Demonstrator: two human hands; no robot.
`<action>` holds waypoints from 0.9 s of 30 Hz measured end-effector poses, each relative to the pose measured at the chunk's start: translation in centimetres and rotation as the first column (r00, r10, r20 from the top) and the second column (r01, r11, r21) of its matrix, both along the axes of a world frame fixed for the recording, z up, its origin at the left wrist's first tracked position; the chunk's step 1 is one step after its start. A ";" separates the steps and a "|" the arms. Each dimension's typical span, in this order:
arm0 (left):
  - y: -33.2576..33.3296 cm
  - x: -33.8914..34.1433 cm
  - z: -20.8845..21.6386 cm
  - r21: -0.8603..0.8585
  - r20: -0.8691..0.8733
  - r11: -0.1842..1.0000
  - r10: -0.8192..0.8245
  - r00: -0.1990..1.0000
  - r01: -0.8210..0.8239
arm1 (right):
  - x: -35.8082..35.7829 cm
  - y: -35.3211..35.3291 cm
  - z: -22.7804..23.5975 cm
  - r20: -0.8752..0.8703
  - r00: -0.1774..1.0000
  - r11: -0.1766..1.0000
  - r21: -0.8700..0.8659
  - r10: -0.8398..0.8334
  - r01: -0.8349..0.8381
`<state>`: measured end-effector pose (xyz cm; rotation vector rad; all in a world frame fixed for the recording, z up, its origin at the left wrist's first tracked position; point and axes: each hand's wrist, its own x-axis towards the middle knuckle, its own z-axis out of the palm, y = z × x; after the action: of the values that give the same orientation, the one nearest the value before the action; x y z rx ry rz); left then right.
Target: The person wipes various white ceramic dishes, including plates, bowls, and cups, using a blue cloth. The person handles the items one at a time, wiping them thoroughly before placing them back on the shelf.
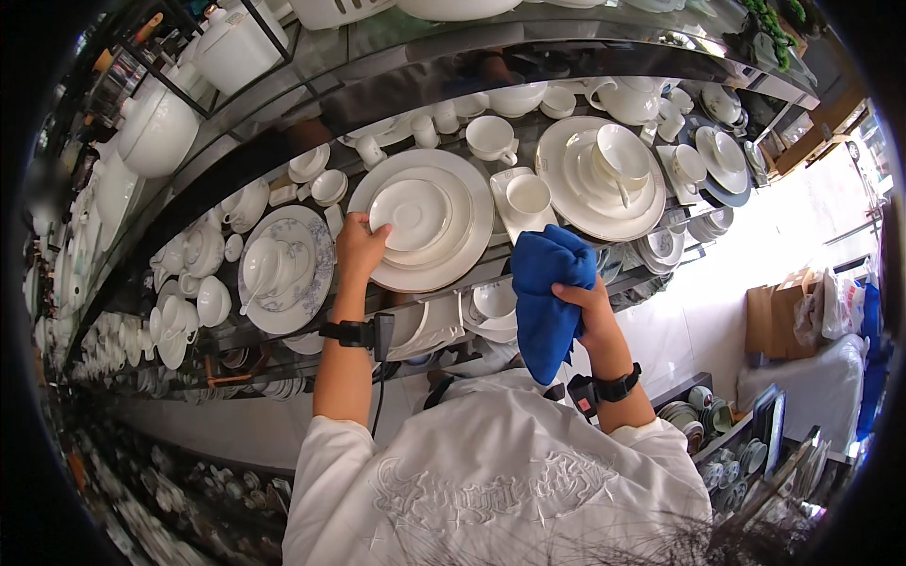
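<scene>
My left hand [359, 247] is at the left side of a stack of white plates, its thumb over the rim of the small top plate [411, 215]. Its other fingers are bent at that rim, partly hidden. Beneath lie a middle plate [460, 226] and a wide plate [479, 193] with a thin dark edge line. My right hand [587, 307] grips a bunched blue cloth [545, 307] in front of the shelf's edge. Just beyond the cloth, a white cup [528, 194] stands on a squarish white dish [506, 215].
Right of the stack, a bowl with a spoon [623, 153] tops more plates. On the left, a blue-patterned plate [316, 292] carries smaller dishes. Teapots [632, 97] and cups crowd the shelf's back. An upper shelf [415, 47] overhangs it. Cardboard boxes [774, 321] stand at right.
</scene>
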<state>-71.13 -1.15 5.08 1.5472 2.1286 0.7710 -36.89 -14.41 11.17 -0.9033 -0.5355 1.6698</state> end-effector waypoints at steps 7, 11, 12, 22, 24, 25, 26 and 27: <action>-1.3 -0.1 2.3 -0.003 0.539 0.999 0.030 0.842 -0.033 | -1.4 0.5 0.2 0.031 0.999 1.000 0.003 0.025 -0.025; -2.4 -0.1 2.3 0.065 0.755 0.992 0.020 0.656 -0.106 | -2.9 1.3 -0.3 0.167 0.985 0.999 0.021 0.044 -0.049; -2.9 -0.1 2.3 0.075 0.820 0.995 -0.022 0.572 -0.069 | -3.3 1.5 -0.2 0.265 0.964 0.994 0.092 0.024 -0.050; -12.3 7.5 5.2 0.283 0.852 0.930 -0.356 0.383 0.234 | -8.9 3.8 1.1 0.751 0.228 0.651 0.655 -0.620 -0.384; -13.0 8.5 4.8 0.455 0.672 0.832 -0.555 0.490 0.318 | -10.1 3.8 1.5 0.731 0.229 0.613 0.670 -0.642 -0.419; -13.1 8.6 4.7 0.456 0.715 0.839 -0.544 0.439 0.296 | -10.7 3.5 1.6 0.737 0.245 0.610 0.665 -0.630 -0.431; -13.2 8.3 4.3 0.413 0.728 0.854 -0.518 0.449 0.316 | -11.1 3.1 1.7 0.742 0.262 0.607 0.660 -0.617 -0.442; -13.4 7.6 3.5 0.368 0.739 0.867 -0.492 0.460 0.335 | -11.3 2.6 2.1 0.717 0.369 0.557 0.694 -0.591 -0.456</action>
<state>-63.52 -14.54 8.59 1.2978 0.9467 1.2016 -48.20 -11.79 13.23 -1.0039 -1.9035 0.3311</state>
